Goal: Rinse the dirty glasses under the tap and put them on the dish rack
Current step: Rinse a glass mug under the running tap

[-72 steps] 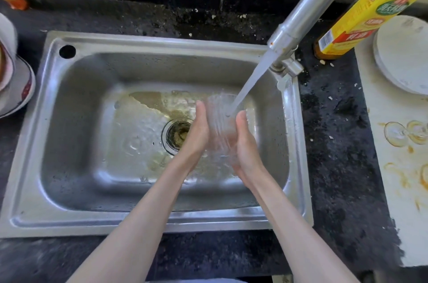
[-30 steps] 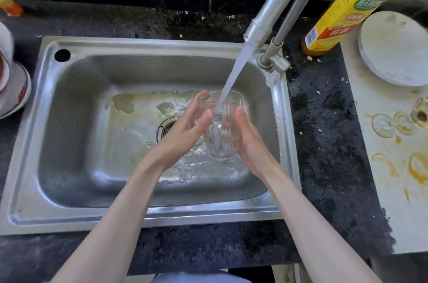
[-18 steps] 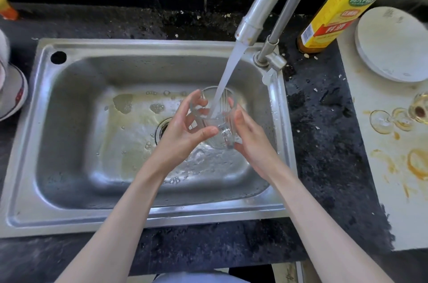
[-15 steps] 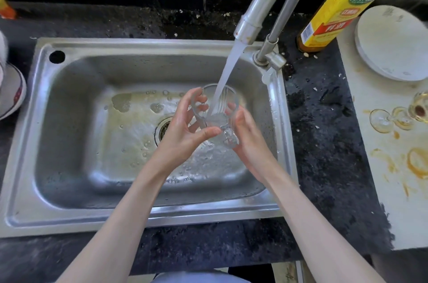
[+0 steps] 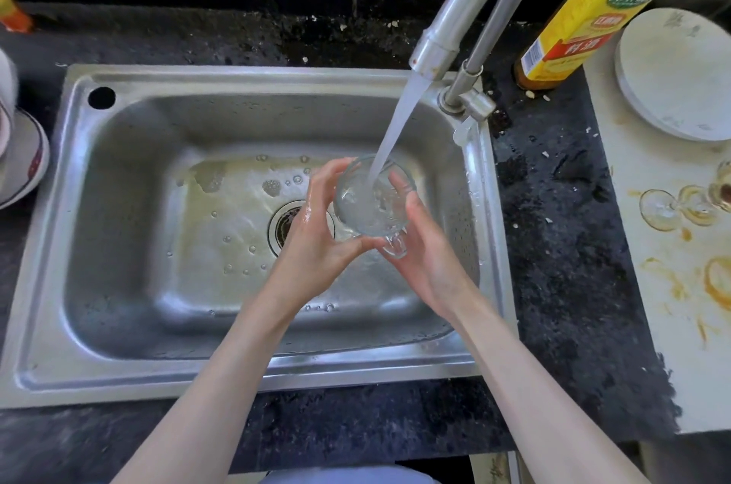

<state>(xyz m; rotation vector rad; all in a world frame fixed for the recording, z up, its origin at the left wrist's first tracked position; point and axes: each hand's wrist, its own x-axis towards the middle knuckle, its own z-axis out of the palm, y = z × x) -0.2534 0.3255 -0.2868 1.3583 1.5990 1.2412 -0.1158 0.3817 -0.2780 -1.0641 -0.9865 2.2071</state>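
A clear drinking glass (image 5: 370,198) is held upright over the steel sink (image 5: 118,246), mouth up, with the tap's (image 5: 435,52) water stream running into it. My left hand (image 5: 316,242) grips the glass from its left side, fingers curled round the wall and thumb under the base. Against the right side and bottom of the glass, my right hand (image 5: 423,246) cups it. More dirty glasses (image 5: 684,204) lie on the stained white board at the right edge. No dish rack is in view.
A yellow-labelled bottle (image 5: 581,20) stands behind the tap. A round white plate (image 5: 672,72) lies on the white board (image 5: 672,325) at the right. Dishes (image 5: 19,155) sit on the dark counter at the left edge. The drain (image 5: 286,226) lies under my left hand.
The glass turned from tilted on its side to mouth-up under the stream. My left hand's fingers closed round its wall, and water now fills it.
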